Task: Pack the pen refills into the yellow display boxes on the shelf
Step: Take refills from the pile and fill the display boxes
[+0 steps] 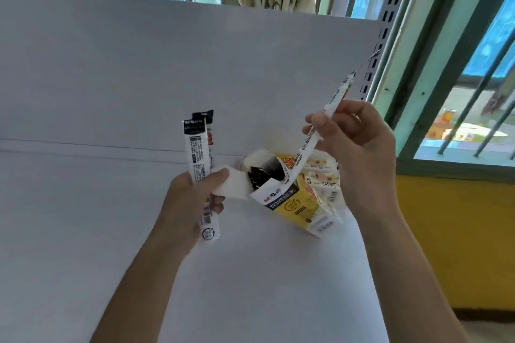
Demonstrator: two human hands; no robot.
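Shelf [97, 245]: a white board that fills the left and middle of the frame and carries the box. It looks rigid and should take a firm downward push.

Yellow display box [299, 205]: it stands tilted on the shelf at centre right. It is thin printed card, yellow in front with a white and dark band at the top. I judge it light and easy to crush or tip, so it should be steadied at the mouth or a side wall, not squeezed.

Flap [237, 188]: white card bent out to the left of the box mouth. It is floppy and serves as a handle to keep the opening wide.

Loose packs [323, 175]: pale yellow and white sleeves lying just right of the box and touching it. They are blurred and I cannot count them.

Refill packets [196, 153]: at least two long narrow sleeves held upright at centre left, white with black tops, small print and a barcode. They are likely very light, slick and bendy, and are best gripped near mid-length so they do not fan out.

Single refill packet [308, 145]: a long white strip slanting from upper right down into the box mouth. It bows easily, so a pinch near the middle should guide the lower end in.

Left hand [189, 203]: the fingers are curled round the refill packets and the thumb lies on the flap.

Right hand [359, 142]: the fingers are pinched narrowly on the single refill packet.
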